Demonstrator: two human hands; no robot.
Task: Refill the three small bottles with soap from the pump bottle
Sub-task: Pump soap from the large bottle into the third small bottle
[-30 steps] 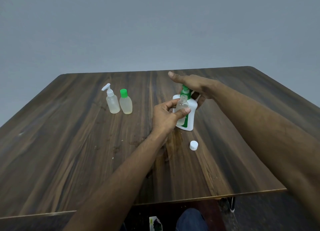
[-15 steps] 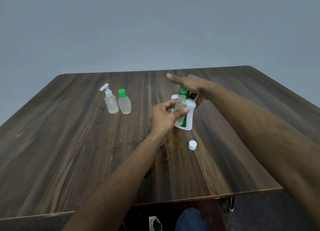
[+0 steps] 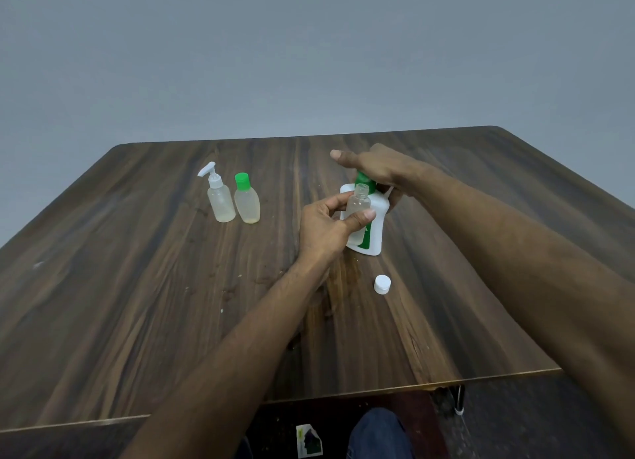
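Nearest, low and right of centre, a loose white cap (image 3: 382, 284) lies on the wooden table (image 3: 137, 304). Above it, mid-frame, the left hand (image 3: 326, 228) pinches the uncapped small bottle (image 3: 357, 207) under the green spout of the pump bottle (image 3: 371, 231). The right hand (image 3: 374, 166) lies flat-fingered on the pump head, now lower than half a second ago, so a pump stroke is likely feeding this bottle. Farther, upper left, the spray-top bottle (image 3: 220, 202) and green-capped bottle (image 3: 246, 202) wait, each nearly empty.

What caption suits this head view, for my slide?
Left hand holds an uncapped small bottle under the pump bottle; right hand presses.
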